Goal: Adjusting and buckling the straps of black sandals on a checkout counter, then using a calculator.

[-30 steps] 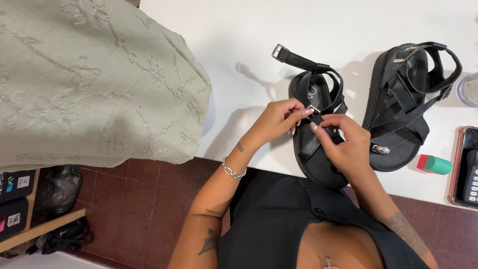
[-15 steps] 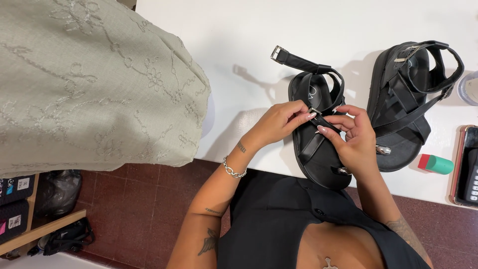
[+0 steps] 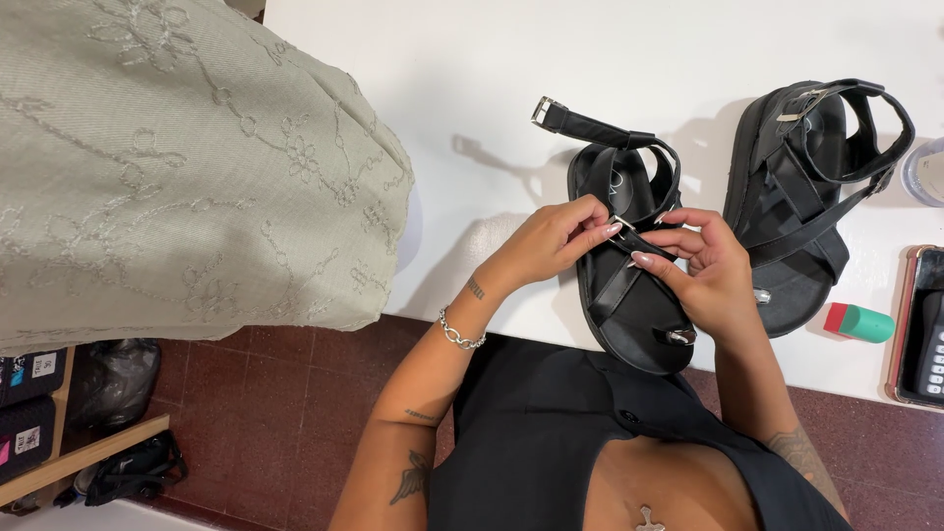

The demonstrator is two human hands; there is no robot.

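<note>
A black strappy sandal (image 3: 629, 295) lies on the white table (image 3: 492, 88) close to its near edge. Its ankle strap with a silver buckle (image 3: 544, 111) sticks out up and to the left. My left hand (image 3: 546, 241) pinches a thin strap of this sandal at a small metal buckle. My right hand (image 3: 703, 270) holds the same strap from the other side, fingers curled over the sandal's middle. A second black sandal (image 3: 816, 187) lies to the right, its straps fastened, touched by neither hand.
A pale green embroidered cloth (image 3: 177, 167) covers the table's left part and hangs over the edge. A small green and red object (image 3: 858, 322) and a phone-like device in a case (image 3: 919, 329) lie at the right. A clear cup's edge (image 3: 926, 169) shows far right. Red tiled floor lies below.
Both hands have shifted slightly on the strap of the near sandal, fingers reworking the small buckle. The sandals have stayed in place.
</note>
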